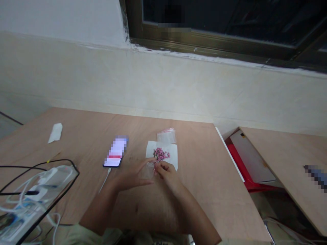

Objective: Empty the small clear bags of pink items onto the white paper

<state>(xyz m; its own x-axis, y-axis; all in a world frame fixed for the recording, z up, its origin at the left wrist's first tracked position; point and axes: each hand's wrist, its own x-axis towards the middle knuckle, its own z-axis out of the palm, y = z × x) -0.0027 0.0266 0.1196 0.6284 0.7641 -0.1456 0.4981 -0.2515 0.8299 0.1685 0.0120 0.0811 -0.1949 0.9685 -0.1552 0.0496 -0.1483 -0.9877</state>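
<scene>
My right hand point(167, 173) is closed, with thumb and fingertips pinched at the edge of a small clear plastic bag point(147, 172). Facing it, my left hand point(130, 175) has its thumb and forefinger spread wide apart around the bag. The left forefingertip comes close to the bag's upper edge; whether it touches cannot be made out. Just beyond my fingers, a cluster of small pink beads point(160, 154) lies on a white sheet of paper point(174, 160). Behind the paper is a stack of clear zip bags point(166, 136) with pinkish edges.
To the left on the wooden table point(214, 190) lies a lit phone point(116, 151) with a white charging cable point(104, 180). A white power strip point(51, 183) with tangled cords sits at the near left. Crumpled white paper point(55, 132) lies farther back. Another table point(286, 146) stands right.
</scene>
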